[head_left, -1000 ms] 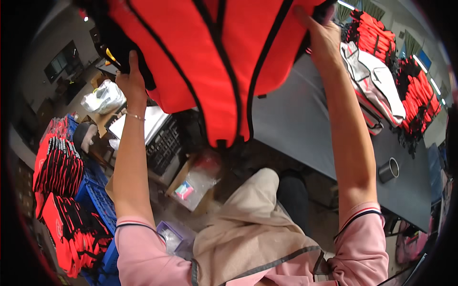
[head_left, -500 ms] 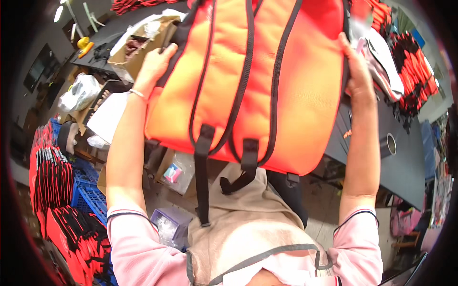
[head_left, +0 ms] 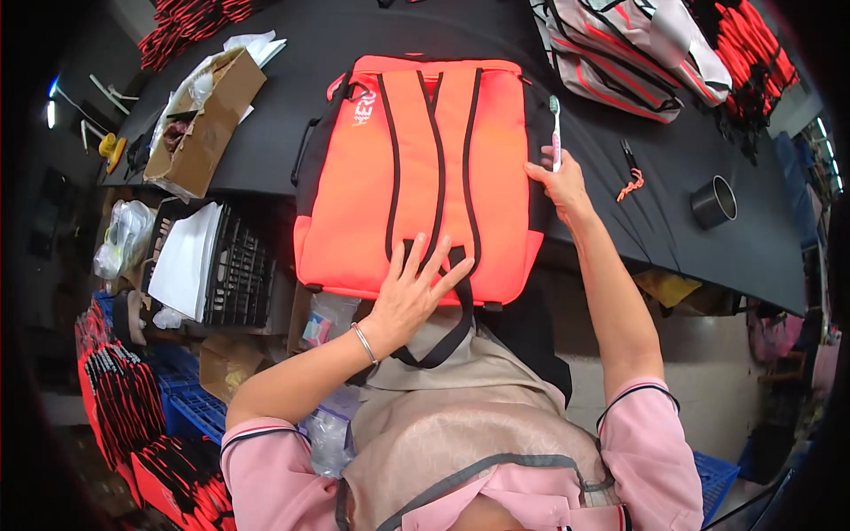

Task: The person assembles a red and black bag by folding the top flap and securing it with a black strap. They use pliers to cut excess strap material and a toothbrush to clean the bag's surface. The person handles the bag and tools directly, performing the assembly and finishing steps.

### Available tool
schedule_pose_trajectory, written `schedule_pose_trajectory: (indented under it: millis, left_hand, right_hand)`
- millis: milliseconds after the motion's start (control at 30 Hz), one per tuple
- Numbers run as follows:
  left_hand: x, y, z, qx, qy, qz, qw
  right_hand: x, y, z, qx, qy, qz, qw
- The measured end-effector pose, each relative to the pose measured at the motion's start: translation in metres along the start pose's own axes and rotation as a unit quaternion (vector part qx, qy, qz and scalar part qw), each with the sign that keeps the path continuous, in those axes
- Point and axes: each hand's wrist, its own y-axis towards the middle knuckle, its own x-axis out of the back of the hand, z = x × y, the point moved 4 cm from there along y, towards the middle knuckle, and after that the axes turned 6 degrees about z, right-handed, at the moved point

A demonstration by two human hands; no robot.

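A bright orange-red backpack (head_left: 350,195) with black edging lies on the dark table, its shoulder straps facing up and its lower end jutting over the near edge. Spread across the lower ends of the straps is my left hand (head_left: 409,296), fingers apart, a bracelet on its wrist. Beside the backpack's right side, my right hand (head_left: 562,184) grips a toothbrush (head_left: 556,133) with its bristles pointing away from me. A black webbing strap (head_left: 447,345) loops down from the backpack's lower end over my apron.
On the black table (head_left: 655,230) are a metal cup (head_left: 714,203), a dark tool with an orange cord (head_left: 630,168), grey bags (head_left: 611,57) and a cardboard box (head_left: 208,124). A black crate (head_left: 239,274) holds white sheets at left. Stacked red-black pieces (head_left: 115,398) stand lower left.
The backpack, held up by both hands before, now rests on the table. My left hand has moved onto its straps; my right hand now has a toothbrush.
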Motion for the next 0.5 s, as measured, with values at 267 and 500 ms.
schedule_pose_trajectory:
  millis: [267,500]
  left_hand:
    - [0.051,0.013,0.066,-0.014,-0.198,-0.233,0.952]
    - [0.177,0.014,0.278,0.231,-0.257,-0.544,0.765]
  right_hand:
    - [0.027,-0.013,0.044,0.077,0.097,-0.036,0.992]
    - [0.076,0.001,0.09,0.143,0.177,-0.079,0.971]
